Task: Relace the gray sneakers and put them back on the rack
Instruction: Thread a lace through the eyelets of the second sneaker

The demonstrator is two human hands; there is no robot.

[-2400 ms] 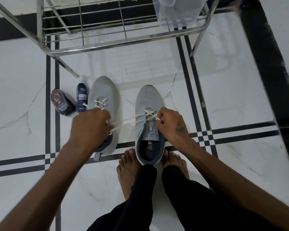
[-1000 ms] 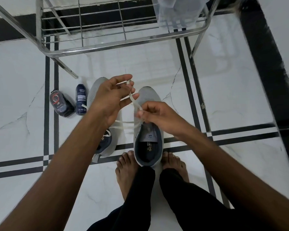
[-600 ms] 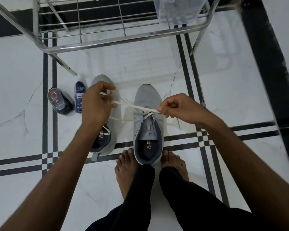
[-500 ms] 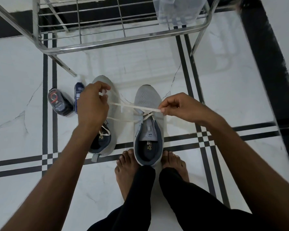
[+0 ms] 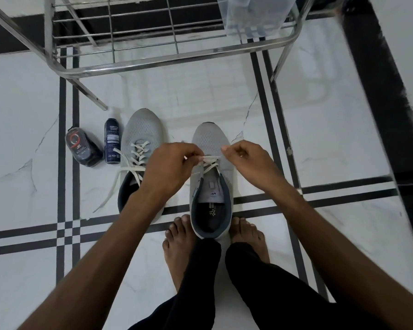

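No text reads clearly anywhere. Right sneaker (image 5: 210,186): small blue logo mark on the tongue, shape not legible as letters; insole carries a white star-like emblem with a line or two of white print beside it, too small to read. Dark blue spray can (image 5: 112,141) lying on the floor beside the left sneaker (image 5: 141,129): white block lettering near its top and a pale label panel with fine print, all unreadable. Black bottle (image 5: 82,148) just left of the can: red and white ring logo, small white wording under it, illegible. No numbers or signs readable.
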